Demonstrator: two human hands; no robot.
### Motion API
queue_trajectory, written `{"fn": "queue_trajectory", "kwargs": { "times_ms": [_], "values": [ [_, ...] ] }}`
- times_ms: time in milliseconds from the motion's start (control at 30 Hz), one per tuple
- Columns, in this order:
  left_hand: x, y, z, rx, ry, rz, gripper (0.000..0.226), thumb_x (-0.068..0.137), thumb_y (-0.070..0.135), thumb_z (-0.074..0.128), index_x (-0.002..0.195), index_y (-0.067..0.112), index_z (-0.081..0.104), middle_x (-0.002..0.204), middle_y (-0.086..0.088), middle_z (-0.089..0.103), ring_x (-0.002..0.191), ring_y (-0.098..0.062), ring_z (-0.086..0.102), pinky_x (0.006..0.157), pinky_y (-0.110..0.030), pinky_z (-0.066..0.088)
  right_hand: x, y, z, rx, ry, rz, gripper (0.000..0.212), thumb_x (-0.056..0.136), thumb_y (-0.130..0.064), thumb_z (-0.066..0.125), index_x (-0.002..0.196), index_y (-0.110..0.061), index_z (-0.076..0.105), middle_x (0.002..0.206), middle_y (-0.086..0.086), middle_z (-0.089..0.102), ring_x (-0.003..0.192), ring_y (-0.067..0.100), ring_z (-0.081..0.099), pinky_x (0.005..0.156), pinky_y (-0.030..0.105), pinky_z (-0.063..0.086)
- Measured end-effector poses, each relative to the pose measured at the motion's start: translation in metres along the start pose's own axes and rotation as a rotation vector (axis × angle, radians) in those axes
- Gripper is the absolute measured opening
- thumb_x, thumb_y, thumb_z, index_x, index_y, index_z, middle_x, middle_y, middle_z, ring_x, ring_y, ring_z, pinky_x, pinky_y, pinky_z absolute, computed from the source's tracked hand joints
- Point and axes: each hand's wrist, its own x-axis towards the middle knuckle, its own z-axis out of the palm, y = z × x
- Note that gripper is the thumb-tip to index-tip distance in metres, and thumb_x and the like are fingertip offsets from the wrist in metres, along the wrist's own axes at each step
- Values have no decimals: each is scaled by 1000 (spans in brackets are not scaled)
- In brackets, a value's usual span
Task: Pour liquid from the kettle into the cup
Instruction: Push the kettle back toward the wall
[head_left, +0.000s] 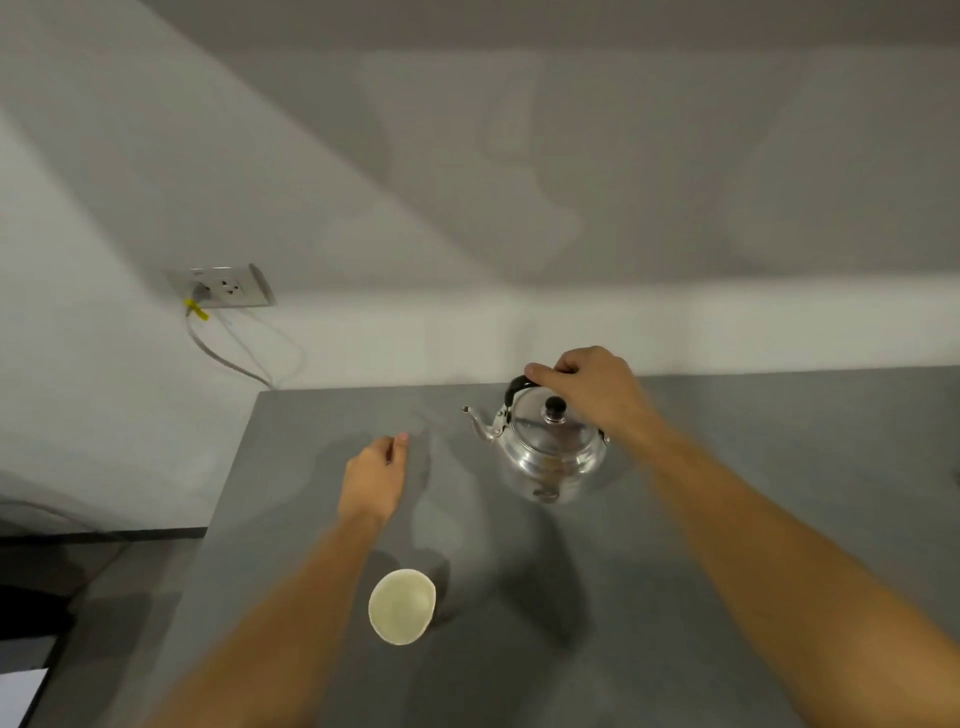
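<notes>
Right hand (592, 387) fingers clamped on kettle (550, 452) handle; left hand (371, 480) loosely curled; cup (401, 606) empty.

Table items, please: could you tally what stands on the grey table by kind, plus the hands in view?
Kettle: 1, metal, its black handle gripped by the right hand
Cup: 1, pale, standing apart from the kettle
Hands: 2; the left hand holds nothing
Total: 4
</notes>
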Motion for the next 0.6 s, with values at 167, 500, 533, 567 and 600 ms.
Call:
{"fn": "queue_trajectory", "kwargs": {
  "times_ms": [167, 500, 533, 567, 600],
  "values": [
    [20, 5, 7, -8, -7, -9, 55, 108, 44, 41, 104, -2, 72, 102, -20, 78, 103, -38, 70, 93, -44, 54, 51, -1, 22, 33, -23, 20, 44, 75, -61, 69, 64, -19, 67, 64, -3, 65, 62, 11, 58, 52, 27, 40],
    [35, 6, 12, -27, -5, -8, 57, 107, 47, 41, 99, 0, 72, 99, -19, 78, 99, -36, 71, 89, -42, 53, 99, -1, 48, 37, -70, 8, 45, 78, -58, 69, 72, -14, 69, 71, 3, 67, 68, 16, 59, 56, 26, 42],
    [35, 5, 12, -29, -5, -9, 57, 107, 48, 40, 99, 0, 72, 98, -19, 78, 99, -36, 72, 89, -43, 53, 101, -1, 49, 33, -73, 5, 45, 79, -57, 69, 72, -13, 70, 73, 4, 68, 69, 16, 60, 57, 26, 43],
    [35, 5, 12, -30, -7, -12, 57, 107, 48, 41, 99, 1, 72, 98, -19, 78, 99, -35, 72, 90, -43, 53, 102, 0, 50, 32, -76, 4, 45, 79, -57, 69, 73, -12, 70, 74, 5, 69, 71, 17, 61, 58, 27, 45],
    [35, 4, 13, -33, -9, -12, 56, 107, 47, 41, 99, 1, 72, 98, -18, 78, 99, -35, 72, 91, -44, 54, 103, 1, 51, 34, -78, 4, 46, 78, -57, 69, 74, -12, 70, 76, 6, 70, 72, 18, 62, 60, 28, 46]
  ]
}}
